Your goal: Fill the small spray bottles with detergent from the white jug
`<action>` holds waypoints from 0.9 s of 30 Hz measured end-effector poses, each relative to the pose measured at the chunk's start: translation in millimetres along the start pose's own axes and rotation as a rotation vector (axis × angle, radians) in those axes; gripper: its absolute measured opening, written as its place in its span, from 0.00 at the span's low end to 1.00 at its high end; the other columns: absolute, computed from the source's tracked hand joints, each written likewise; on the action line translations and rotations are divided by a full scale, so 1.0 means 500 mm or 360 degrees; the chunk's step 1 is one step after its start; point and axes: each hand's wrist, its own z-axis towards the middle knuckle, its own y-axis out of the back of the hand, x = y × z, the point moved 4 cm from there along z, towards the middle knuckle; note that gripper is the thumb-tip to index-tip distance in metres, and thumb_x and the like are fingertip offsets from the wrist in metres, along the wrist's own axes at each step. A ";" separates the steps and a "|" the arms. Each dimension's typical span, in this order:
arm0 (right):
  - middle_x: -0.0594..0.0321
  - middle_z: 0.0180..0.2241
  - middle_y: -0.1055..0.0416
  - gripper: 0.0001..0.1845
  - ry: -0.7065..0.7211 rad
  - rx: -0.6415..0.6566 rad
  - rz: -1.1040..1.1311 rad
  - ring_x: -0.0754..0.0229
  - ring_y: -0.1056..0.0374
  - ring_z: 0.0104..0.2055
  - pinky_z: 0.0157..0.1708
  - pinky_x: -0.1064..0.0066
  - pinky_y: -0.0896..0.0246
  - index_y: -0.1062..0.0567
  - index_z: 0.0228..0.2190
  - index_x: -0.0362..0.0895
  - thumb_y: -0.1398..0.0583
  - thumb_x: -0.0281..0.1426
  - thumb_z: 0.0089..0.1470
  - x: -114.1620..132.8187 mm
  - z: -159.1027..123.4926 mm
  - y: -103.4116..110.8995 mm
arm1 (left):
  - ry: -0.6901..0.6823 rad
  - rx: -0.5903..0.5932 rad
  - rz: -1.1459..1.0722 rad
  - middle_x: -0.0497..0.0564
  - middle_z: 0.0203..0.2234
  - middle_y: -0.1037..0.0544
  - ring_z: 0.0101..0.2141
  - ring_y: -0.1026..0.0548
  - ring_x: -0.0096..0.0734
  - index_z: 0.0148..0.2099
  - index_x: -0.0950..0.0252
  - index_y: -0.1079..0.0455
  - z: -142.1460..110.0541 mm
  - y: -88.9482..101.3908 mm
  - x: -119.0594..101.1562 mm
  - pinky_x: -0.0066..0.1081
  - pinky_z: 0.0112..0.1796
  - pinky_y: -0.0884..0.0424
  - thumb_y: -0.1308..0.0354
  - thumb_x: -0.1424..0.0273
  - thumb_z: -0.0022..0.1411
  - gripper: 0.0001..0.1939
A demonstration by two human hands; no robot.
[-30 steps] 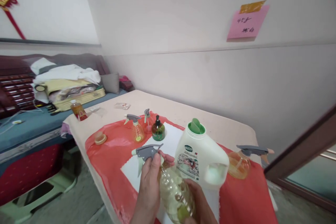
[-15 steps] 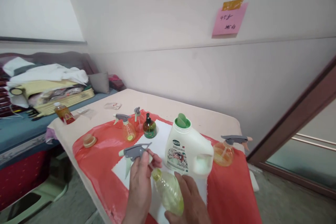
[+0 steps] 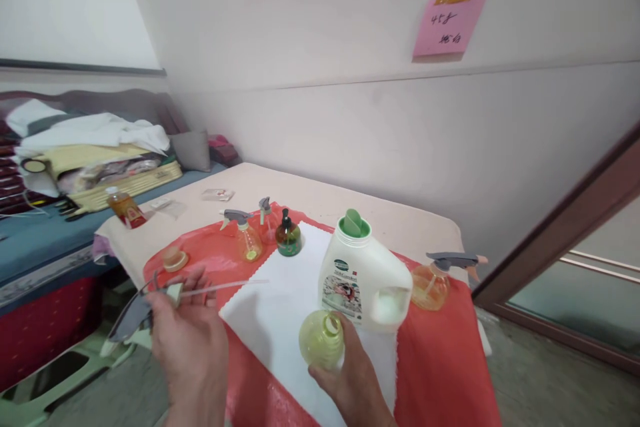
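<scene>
My left hand (image 3: 190, 340) is closed on a grey trigger spray head (image 3: 134, 315), whose clear dip tube points right over the white cloth (image 3: 255, 320). Held in my right hand (image 3: 350, 373) is a ribbed yellow-green spray bottle (image 3: 320, 339), tilted so that its uncapped mouth shows. Just behind it stands a big white detergent jug (image 3: 367, 273) with a green cup (image 3: 353, 221) in its top. To the right of the jug is an orange spray bottle (image 3: 431, 285) with a grey trigger head.
A yellow spray bottle (image 3: 249, 240), a pink spray bottle (image 3: 269, 223) and a dark pump bottle (image 3: 288, 235) stand toward the back on red plastic sheeting (image 3: 435, 360). A round lid (image 3: 175, 259) lies at left. An amber drink bottle (image 3: 125, 208) sits by the table's left edge.
The spray head has come away from above the bottle, carried left and tipped over by my left hand. My right hand has turned the bottle, its mouth now facing up and right.
</scene>
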 end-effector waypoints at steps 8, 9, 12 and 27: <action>0.50 0.63 0.39 0.51 -0.0087 0.0136 0.0066 0.44 0.45 0.65 0.63 0.51 0.49 0.44 0.61 0.44 0.32 0.32 0.35 -0.006 -0.003 -0.018 | 0.0137 0.0161 0.0344 0.49 0.36 0.23 0.42 0.26 0.32 0.44 0.57 0.30 -0.002 0.003 0.062 0.30 0.40 0.35 0.45 0.51 0.62 0.17; 0.50 0.62 0.39 0.51 -0.0077 0.0084 0.0074 0.42 0.45 0.65 0.63 0.50 0.50 0.42 0.60 0.45 0.31 0.35 0.35 -0.005 -0.009 -0.008 | 0.0149 0.0167 0.0348 0.50 0.37 0.23 0.41 0.26 0.31 0.45 0.58 0.30 -0.002 0.003 0.066 0.30 0.39 0.35 0.44 0.52 0.61 0.17; 0.52 0.54 0.30 0.35 -0.0024 -0.0200 0.0140 0.42 0.36 0.59 0.59 0.51 0.44 0.34 0.53 0.48 0.36 0.48 0.46 0.006 -0.027 0.040 | 0.0229 0.0136 0.0344 0.50 0.38 0.23 0.39 0.25 0.31 0.44 0.58 0.31 0.005 0.009 0.078 0.30 0.38 0.33 0.42 0.54 0.61 0.16; 0.52 0.53 0.29 0.38 0.0069 -0.0194 0.0565 0.47 0.35 0.57 0.56 0.58 0.39 0.40 0.60 0.46 0.41 0.49 0.52 0.073 0.127 0.170 | 0.0391 0.0177 0.0307 0.50 0.39 0.23 0.37 0.24 0.31 0.43 0.59 0.30 -0.007 0.009 0.108 0.32 0.37 0.31 0.38 0.55 0.58 0.16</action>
